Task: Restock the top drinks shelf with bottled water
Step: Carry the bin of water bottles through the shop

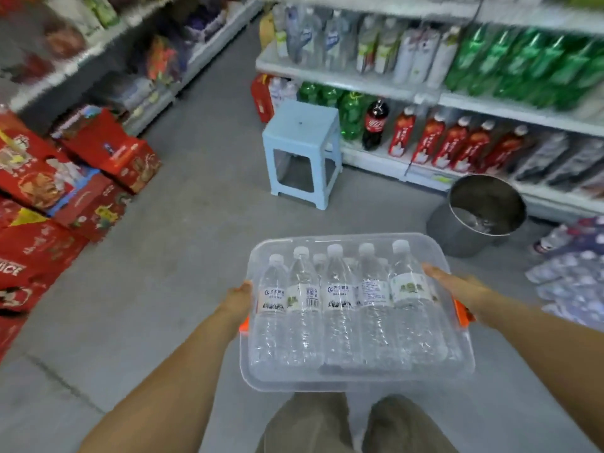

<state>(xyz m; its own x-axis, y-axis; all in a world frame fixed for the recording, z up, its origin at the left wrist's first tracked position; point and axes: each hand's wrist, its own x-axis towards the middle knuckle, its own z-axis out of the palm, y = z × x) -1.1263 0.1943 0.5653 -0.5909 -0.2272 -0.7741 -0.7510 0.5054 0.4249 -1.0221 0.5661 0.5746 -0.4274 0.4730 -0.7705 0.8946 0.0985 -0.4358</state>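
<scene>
Two hands carry the load in the head view: a clear bin (356, 384) of water bottles (338, 299), held at about waist height above the floor (183, 223) and well short of the rack (343, 80) on the right. The right hand (454, 284) lies with fingers straight and flat against the bin's side wall, just above an orange latch (462, 313). The left hand (240, 299) presses the opposite wall, but the rim hides its fingertips, so I cannot tell whether they hook under or lie flat. Five caps show in the front row, with more behind, all upright and packed close. The step looks like bringing the bin to the rack, with restocking not yet begun. To do it well, squeeze evenly from both sides and hold the bin level, since flat palms on slick plastic could slip; a hold under the rim would be safer. The highest board (408, 9) in view is blurred at the frame's upper edge, so the blue stool (300, 148) ahead is probably the way up; set the bin within reach first. Mind the steel bucket (480, 210) by the rack's foot and what look like wrapped packs (572, 279) on the floor at right. Red cartons (65, 178) are stacked along the left of the grey aisle
</scene>
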